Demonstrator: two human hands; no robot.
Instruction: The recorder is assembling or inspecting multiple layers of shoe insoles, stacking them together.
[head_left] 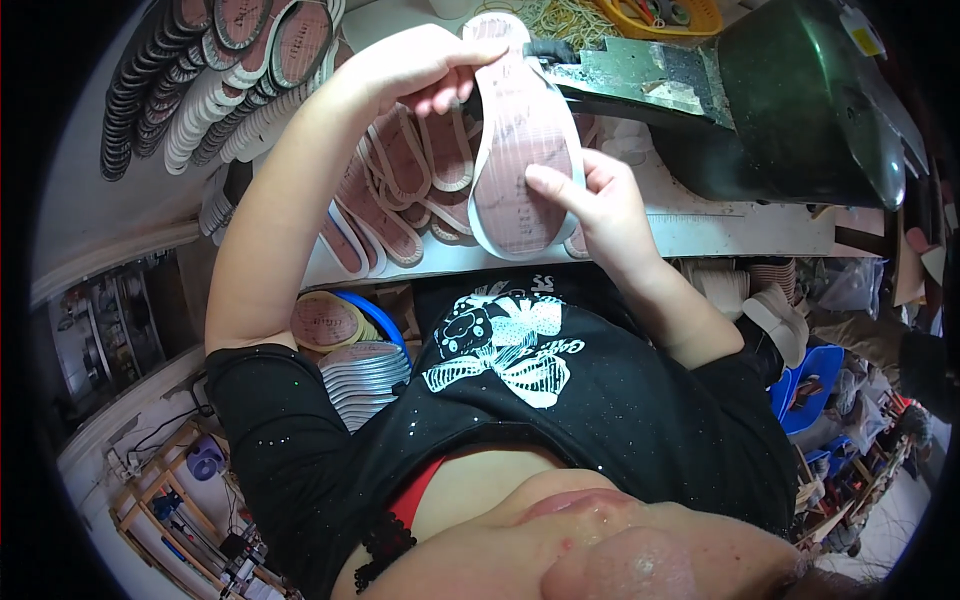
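Observation:
Above the white worktable [440,262] I hold a shoe insole [522,140] with a pinkish-brown face and a white rim. My left hand [425,70] pinches its narrow far end, thumb on top. On the wider near part, my right hand [595,205] grips the right edge, its thumb lying on the pinkish face. Just right of the insole's far end is the narrow arm [630,80] of a dark green machine [800,100]; whether they touch I cannot tell. Several similar insoles [400,160] lie on the table behind and left of the held one.
Stacks of insoles with black or white rims [215,80] stand at the far left. A yellow basket [675,18] and a tangle of yellowish strips [570,25] sit at the back. Below the table, more stacked insoles [365,380] rest beside a blue rim [375,310]. A blue bin [815,390] stands lower right.

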